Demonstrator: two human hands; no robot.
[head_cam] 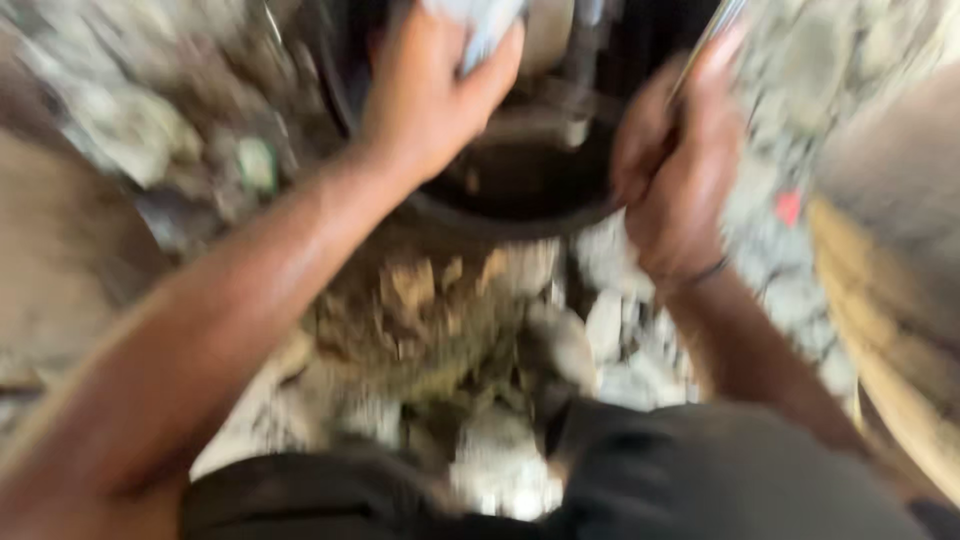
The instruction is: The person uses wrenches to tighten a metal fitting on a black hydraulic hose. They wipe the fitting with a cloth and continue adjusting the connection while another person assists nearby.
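The picture is heavily blurred. My left hand is closed around a pale cloth or rag at the top middle. My right hand grips a thin metal tool whose shaft runs up out of frame. Both hands are held over a dark round rim, apparently a wheel or tyre, with grey metal parts inside it. What the tool's tip touches is hidden.
Rubble of pale stones and brown dirt covers the ground below the wheel. My dark-clothed knees fill the bottom edge. A tan slab or board lies at the right, and a small red scrap sits near it.
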